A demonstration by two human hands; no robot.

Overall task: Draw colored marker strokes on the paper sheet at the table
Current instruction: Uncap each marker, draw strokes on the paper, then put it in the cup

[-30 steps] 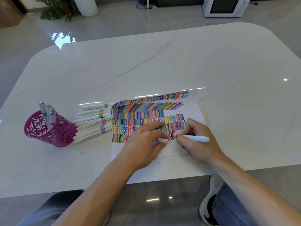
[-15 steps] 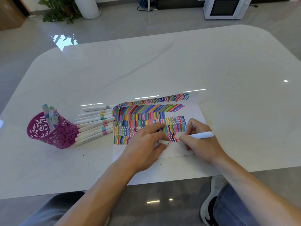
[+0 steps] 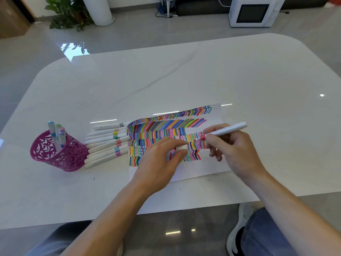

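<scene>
The white paper sheet (image 3: 212, 164) lies flat on the white marble-veined table (image 3: 203, 74), near the edge where the person sits; most of it is covered in rows of coloured strokes, with the near strip bare. The right hand (image 3: 234, 150) grips a white-barrelled marker with a red tip (image 3: 224, 130), fingers curled round it; the tip points left over a row of wavy strokes, though I cannot tell if it touches. The left hand (image 3: 162, 163) rests on the sheet, pinching a small white cap (image 3: 181, 147) between thumb and fingers. Just left of the sheet lies a row of white capped markers (image 3: 108, 145); beyond them stands a magenta cut-out plastic cup (image 3: 55, 156) holding a few upright markers (image 3: 52, 132). A white microwave (image 3: 252, 12) sits on the floor behind.
</scene>
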